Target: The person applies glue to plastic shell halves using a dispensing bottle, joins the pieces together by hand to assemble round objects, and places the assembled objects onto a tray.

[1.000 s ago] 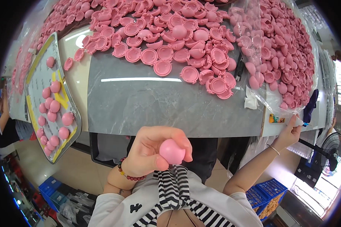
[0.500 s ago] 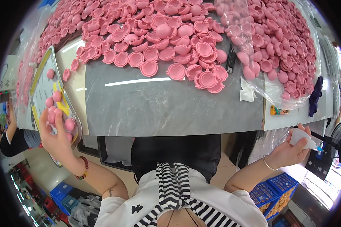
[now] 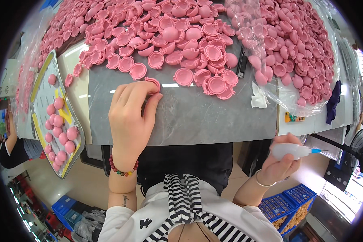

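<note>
My left hand (image 3: 130, 115) reaches over the grey tabletop (image 3: 213, 121) at the near edge of a heap of pink plastic half shells (image 3: 183, 76). Its fingertips and thumb are closed on one round half shell (image 3: 153, 82), which is partly hidden behind the fingers. Out past the table's front edge at the right, my right hand (image 3: 281, 163) grips a translucent white squeeze bottle (image 3: 289, 151). The bottle lies sideways, its blue-based needle tip pointing right. Closed pink balls (image 3: 63, 138) rest on a tray (image 3: 41, 94) at the left.
At the right, a clear plastic bag (image 3: 284, 101) holds many more pink shells. A black tool (image 3: 241, 63), a crumpled white cloth (image 3: 259, 97), a small orange and green item (image 3: 293, 117) and a dark purple cloth (image 3: 333, 103) lie nearby. A fan (image 3: 358, 151) stands far right.
My left hand has left the balls on the tray and moved right to a half shell, now between its fingers. My right hand has drawn inward with the bottle, which now lies more level.
</note>
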Available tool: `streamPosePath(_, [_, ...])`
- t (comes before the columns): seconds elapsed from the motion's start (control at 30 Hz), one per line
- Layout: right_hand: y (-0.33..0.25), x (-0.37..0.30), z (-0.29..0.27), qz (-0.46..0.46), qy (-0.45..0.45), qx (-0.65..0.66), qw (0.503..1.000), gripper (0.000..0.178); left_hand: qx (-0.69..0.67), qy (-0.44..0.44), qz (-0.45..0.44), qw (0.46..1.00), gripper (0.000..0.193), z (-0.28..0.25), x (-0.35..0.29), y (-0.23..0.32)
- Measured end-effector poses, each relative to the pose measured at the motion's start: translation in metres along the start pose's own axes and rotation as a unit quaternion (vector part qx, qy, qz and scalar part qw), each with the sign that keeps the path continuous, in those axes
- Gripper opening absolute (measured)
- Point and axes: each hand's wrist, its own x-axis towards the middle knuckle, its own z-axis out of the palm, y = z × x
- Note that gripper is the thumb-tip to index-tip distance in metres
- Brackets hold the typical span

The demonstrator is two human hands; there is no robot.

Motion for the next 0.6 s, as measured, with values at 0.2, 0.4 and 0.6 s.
streamPosePath(0.2, [-0.022, -0.007, 0.042, 0.096, -0.053, 0.144, 0.983, 0.059, -0.108, -0.024, -0.079, 0.991, 0.025, -0.003, 0.008, 0.007])
streamPosePath(0.4, [-0.023, -0.004, 0.048, 0.103, -0.04, 0.113, 0.987, 0.064, -0.131, -0.062, -0.08, 0.986, 0.03, -0.008, -0.001, 0.002])
streamPosePath(0.6, [-0.036, -0.008, 0.043, 0.123, -0.102, 0.147, 0.976, 0.063, -0.625, -0.123, -0.122, 0.761, 0.027, -0.022, -0.04, 0.025])
